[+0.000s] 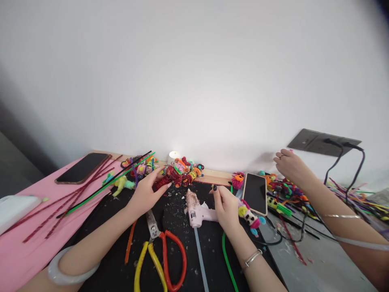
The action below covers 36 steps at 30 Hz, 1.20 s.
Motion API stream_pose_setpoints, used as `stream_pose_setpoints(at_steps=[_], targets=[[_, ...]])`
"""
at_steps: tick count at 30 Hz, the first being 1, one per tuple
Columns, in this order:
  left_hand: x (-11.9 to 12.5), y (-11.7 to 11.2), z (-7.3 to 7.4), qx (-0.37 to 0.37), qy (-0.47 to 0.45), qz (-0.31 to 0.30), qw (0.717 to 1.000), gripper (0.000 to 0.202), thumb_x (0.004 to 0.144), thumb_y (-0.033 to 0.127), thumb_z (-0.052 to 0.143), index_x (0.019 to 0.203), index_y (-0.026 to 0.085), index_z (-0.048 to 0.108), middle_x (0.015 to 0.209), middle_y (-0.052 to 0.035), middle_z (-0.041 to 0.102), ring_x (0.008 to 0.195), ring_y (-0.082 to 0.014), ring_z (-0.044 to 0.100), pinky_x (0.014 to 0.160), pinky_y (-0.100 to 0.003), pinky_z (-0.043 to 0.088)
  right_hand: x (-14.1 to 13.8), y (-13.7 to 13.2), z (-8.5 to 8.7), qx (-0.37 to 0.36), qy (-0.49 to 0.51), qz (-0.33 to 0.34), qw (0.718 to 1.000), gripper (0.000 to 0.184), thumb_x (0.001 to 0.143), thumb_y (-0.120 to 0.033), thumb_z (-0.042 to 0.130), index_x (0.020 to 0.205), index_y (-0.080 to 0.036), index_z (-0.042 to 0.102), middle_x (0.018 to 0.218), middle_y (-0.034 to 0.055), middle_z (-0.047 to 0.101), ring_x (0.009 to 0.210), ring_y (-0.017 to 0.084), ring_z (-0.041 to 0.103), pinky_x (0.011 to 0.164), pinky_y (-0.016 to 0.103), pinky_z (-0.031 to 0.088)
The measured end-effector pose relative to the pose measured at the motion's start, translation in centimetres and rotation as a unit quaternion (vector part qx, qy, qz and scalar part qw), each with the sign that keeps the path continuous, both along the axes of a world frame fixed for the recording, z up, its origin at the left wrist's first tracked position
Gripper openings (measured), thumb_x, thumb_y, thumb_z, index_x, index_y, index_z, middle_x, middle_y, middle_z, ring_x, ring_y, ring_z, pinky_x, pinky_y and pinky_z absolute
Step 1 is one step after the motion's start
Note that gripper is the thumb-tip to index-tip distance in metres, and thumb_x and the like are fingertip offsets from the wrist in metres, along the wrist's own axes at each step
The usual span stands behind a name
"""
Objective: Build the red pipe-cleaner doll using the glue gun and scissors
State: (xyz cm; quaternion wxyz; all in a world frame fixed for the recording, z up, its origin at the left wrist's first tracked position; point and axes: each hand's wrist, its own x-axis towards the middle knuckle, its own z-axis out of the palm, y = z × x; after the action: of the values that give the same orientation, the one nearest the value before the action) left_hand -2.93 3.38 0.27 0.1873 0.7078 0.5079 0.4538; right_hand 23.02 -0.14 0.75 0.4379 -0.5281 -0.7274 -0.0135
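My left hand (pixel 147 190) holds a dark red pipe-cleaner figure (pixel 174 175) between thumb and fingers, near a cluster of small colourful figures. My right hand (pixel 226 207) is closed in a pinch above the handle of a pale pink glue gun (pixel 197 215). Whatever sits at its fingertips is too small to name. The glue gun lies on a black mat (pixel 185 259), its nozzle crusted with glue and a glue stick (pixel 201 259) trailing from its back. Scissors (pixel 153 231) with red and yellow handles lie below my left hand.
Dark red pipe cleaners (pixel 60 198) and a phone (pixel 83 168) lie on the pink left surface. Another phone (pixel 255 194) lies right of my right hand. Another person's hand (pixel 293 168) hovers at the right, near a wall socket (pixel 322 142) with plugged-in cords.
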Motion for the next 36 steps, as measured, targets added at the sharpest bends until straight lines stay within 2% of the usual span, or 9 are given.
stream_pose_setpoints(at_steps=[3, 7, 16, 21, 24, 26, 29, 33, 36], targets=[[-0.2, 0.2, 0.0, -0.025, 0.003, 0.018, 1.0, 0.053, 0.083, 0.039, 0.057, 0.13, 0.017, 0.046, 0.101, -0.009, 0.068, 0.099, -0.0252, 0.065, 0.093, -0.042, 0.048, 0.0, 0.1, 0.0, 0.0, 0.002, 0.006, 1.0, 0.033, 0.096, -0.026, 0.036, 0.073, -0.018, 0.058, 0.066, 0.0022, 0.06, 0.062, 0.015, 0.058, 0.059, 0.025, 0.041], [-0.6, 0.7, -0.2, -0.034, 0.026, 0.03, 0.999, 0.051, 0.084, 0.037, 0.055, 0.13, 0.019, 0.043, 0.112, -0.0124, 0.066, 0.11, -0.0273, 0.061, 0.097, -0.046, 0.044, -0.2, 0.1, 0.0, 0.005, 0.001, 0.009, 1.0, 0.032, 0.096, -0.026, 0.036, 0.074, -0.018, 0.058, 0.067, 0.0027, 0.061, 0.061, 0.015, 0.057, 0.058, 0.025, 0.04], [-0.6, 0.8, -1.2, -0.032, 0.077, -0.07, 0.994, 0.044, 0.084, 0.027, 0.053, 0.128, 0.021, 0.049, 0.116, -0.0097, 0.065, 0.114, -0.0245, 0.058, 0.101, -0.044, 0.042, -0.4, 0.0, -0.1, 0.014, 0.005, 0.022, 1.0, 0.032, 0.097, -0.027, 0.036, 0.075, -0.018, 0.058, 0.066, 0.0019, 0.061, 0.059, 0.015, 0.058, 0.056, 0.025, 0.041], [-0.5, 0.3, -0.5, -0.021, 0.12, -0.079, 0.989, 0.043, 0.083, 0.033, 0.057, 0.125, 0.022, 0.053, 0.119, -0.0096, 0.064, 0.113, -0.0259, 0.058, 0.099, -0.042, 0.044, -0.4, 0.0, -0.2, 0.012, 0.002, 0.019, 1.0, 0.031, 0.096, -0.026, 0.037, 0.075, -0.018, 0.058, 0.067, 0.0023, 0.061, 0.06, 0.015, 0.058, 0.056, 0.025, 0.041], [-1.1, 0.4, 0.4, 0.053, 0.156, -0.033, 0.986, 0.028, 0.087, 0.036, 0.051, 0.11, 0.022, 0.062, 0.111, -0.0084, 0.068, 0.107, -0.0251, 0.06, 0.097, -0.039, 0.044, -0.3, 0.0, -0.1, 0.012, -0.001, 0.014, 1.0, 0.031, 0.096, -0.027, 0.037, 0.075, -0.018, 0.058, 0.066, 0.0024, 0.061, 0.059, 0.015, 0.057, 0.055, 0.025, 0.04], [-1.9, 0.6, 1.0, 0.064, 0.203, 0.037, 0.976, 0.027, 0.091, 0.034, 0.042, 0.093, 0.022, 0.066, 0.096, -0.008, 0.071, 0.095, -0.0243, 0.064, 0.089, -0.036, 0.046, -0.2, 0.0, 0.0, 0.012, 0.002, 0.013, 1.0, 0.032, 0.096, -0.027, 0.037, 0.074, -0.018, 0.058, 0.066, 0.0024, 0.061, 0.059, 0.015, 0.057, 0.056, 0.025, 0.04], [-3.6, 1.2, 1.7, -0.022, 0.298, 0.176, 0.938, 0.041, 0.094, 0.04, 0.031, 0.085, 0.02, 0.065, 0.073, -0.0096, 0.069, 0.069, -0.0272, 0.066, 0.065, -0.035, 0.047, -0.2, 0.1, 0.0, 0.011, 0.008, 0.013, 1.0, 0.032, 0.096, -0.027, 0.037, 0.074, -0.017, 0.058, 0.066, 0.0022, 0.061, 0.06, 0.015, 0.058, 0.057, 0.025, 0.041], [-5.3, 1.8, 1.7, -0.069, 0.33, 0.217, 0.916, 0.036, 0.087, 0.047, 0.04, 0.091, 0.019, 0.061, 0.067, -0.0113, 0.068, 0.063, -0.0312, 0.065, 0.055, -0.034, 0.043, -0.3, 0.2, -0.2, -0.001, 0.002, 0.016, 1.0, 0.034, 0.096, -0.028, 0.037, 0.071, -0.017, 0.057, 0.063, 0.0021, 0.06, 0.058, 0.015, 0.057, 0.055, 0.025, 0.039], [-5.5, 1.9, 1.5, -0.128, 0.365, 0.214, 0.897, 0.031, 0.085, 0.039, 0.043, 0.102, 0.016, 0.054, 0.076, -0.0131, 0.07, 0.072, -0.0325, 0.067, 0.056, -0.033, 0.044, -0.3, 0.1, -0.3, -0.007, 0.0, 0.019, 1.0, 0.034, 0.096, -0.028, 0.037, 0.07, -0.017, 0.057, 0.062, 0.0019, 0.06, 0.056, 0.015, 0.056, 0.054, 0.025, 0.039]])
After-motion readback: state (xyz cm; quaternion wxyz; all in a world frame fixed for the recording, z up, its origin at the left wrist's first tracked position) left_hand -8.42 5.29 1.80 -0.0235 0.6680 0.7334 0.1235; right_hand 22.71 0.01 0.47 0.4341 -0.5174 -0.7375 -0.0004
